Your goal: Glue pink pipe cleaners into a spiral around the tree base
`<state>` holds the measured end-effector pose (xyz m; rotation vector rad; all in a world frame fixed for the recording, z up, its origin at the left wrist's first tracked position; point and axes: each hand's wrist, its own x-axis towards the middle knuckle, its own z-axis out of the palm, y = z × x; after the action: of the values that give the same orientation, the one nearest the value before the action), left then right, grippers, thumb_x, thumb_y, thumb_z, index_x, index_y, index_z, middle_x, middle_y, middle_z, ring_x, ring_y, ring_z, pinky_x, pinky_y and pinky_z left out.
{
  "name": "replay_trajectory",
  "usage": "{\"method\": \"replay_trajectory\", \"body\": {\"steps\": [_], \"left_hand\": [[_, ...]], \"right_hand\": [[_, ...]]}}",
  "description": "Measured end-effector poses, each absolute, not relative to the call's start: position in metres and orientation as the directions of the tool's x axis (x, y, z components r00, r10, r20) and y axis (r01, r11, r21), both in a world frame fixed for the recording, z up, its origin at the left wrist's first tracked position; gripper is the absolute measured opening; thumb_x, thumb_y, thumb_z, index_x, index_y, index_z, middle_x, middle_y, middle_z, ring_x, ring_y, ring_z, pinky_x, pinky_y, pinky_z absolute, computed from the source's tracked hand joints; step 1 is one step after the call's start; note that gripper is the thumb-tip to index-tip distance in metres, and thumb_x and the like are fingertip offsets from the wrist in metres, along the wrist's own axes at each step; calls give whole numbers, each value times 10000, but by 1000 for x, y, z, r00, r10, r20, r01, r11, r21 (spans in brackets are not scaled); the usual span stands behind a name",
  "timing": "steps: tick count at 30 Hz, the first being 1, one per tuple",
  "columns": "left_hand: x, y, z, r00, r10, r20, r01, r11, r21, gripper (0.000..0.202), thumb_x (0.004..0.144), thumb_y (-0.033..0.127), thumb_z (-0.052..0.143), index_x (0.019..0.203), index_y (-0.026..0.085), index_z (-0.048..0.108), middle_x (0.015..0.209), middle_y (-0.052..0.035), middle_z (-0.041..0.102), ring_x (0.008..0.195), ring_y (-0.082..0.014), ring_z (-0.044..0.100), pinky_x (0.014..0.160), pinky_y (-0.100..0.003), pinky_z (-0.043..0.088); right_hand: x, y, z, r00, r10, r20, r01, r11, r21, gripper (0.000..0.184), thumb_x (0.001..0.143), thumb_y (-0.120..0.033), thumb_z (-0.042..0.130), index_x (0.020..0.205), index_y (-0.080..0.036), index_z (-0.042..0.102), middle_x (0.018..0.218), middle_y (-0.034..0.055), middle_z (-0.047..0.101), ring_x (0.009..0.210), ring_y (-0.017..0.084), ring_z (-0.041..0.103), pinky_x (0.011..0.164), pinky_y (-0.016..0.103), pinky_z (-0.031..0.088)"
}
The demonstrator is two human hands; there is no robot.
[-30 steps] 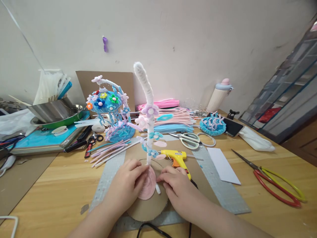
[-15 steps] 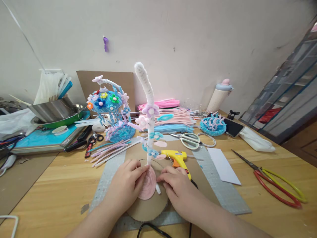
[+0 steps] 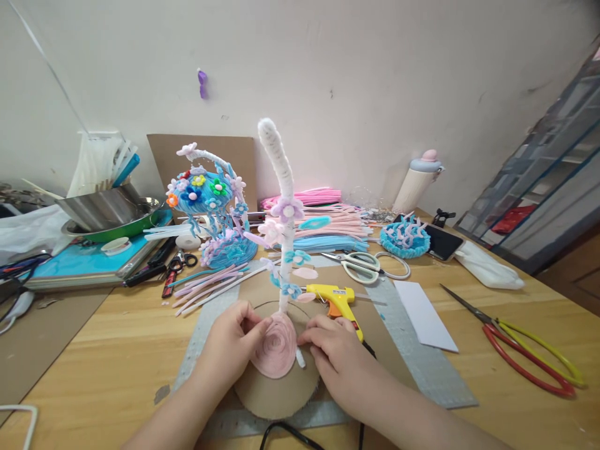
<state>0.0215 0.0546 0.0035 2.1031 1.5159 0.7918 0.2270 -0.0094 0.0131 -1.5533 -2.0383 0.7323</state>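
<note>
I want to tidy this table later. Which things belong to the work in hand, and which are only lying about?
Likely in the work:
pink spiral
cardboard disc
flowered white stem
yellow glue gun

Apparently just lying about:
phone
bottle
steel bowl
white packet

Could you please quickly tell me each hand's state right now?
Left hand: bent fingers at the upper-left edge of the pink coil; grip unclear.
Right hand: curled fingers at the coil's right edge; grip unclear.
</note>
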Motion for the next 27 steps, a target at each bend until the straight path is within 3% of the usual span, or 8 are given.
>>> {"method": "replay_trajectory", "body": {"steps": [4, 7, 10, 18, 27], "left_hand": [[21, 57, 6, 275, 933, 230, 690, -358, 628, 307, 878, 404, 464, 644, 211, 507, 653, -2, 554, 651, -174, 537, 595, -289, 419], [21, 55, 9, 367, 894, 256, 657, -444, 610, 202, 891, 338, 470, 856, 220, 630, 867, -41, 618, 868, -208, 568, 770, -339, 451], [21, 51, 8, 459, 840, 290, 621, -537, 571, 241, 912, 245, 433, 994, 243, 660, 990, -58, 617, 973, -215, 554, 860, -366, 445], [24, 45, 9, 622, 744, 246, 634, -662, 399, 357, 938, 183, 377, 1214, 261, 590, 1078, -75, 612, 963, -220, 555, 833, -379, 457], [22, 44, 7, 616, 749, 245, 658, -660, 363, 307, 938, 176, 396, 1164, 217, 600, 1133, -69, 626, 1026, -221, 549, 884, -391, 437]], "right_hand": [[227, -9, 12, -254, 966, 52, 717, 224, -660, 332, 889, -82, 414, 981, -261, 678, 998, 15, 608, 875, 193, 483, 838, 383, 337], [227, -9, 12, -254, 966, 50, 724, 224, -653, 333, 892, -87, 415, 987, -263, 681, 1002, 21, 611, 881, 196, 489, 838, 383, 342], [227, -9, 12, -263, 963, 58, 724, 237, -648, 345, 886, -76, 414, 998, -266, 679, 996, 22, 611, 888, 190, 503, 843, 381, 341], [226, -8, 13, -265, 962, 66, 711, 241, -661, 341, 870, -60, 419, 978, -262, 672, 990, 9, 610, 880, 189, 498, 851, 391, 329], [227, -9, 12, -269, 960, 82, 691, 252, -677, 345, 876, -57, 410, 973, -262, 669, 991, 8, 612, 892, 184, 504, 853, 388, 324]]}}
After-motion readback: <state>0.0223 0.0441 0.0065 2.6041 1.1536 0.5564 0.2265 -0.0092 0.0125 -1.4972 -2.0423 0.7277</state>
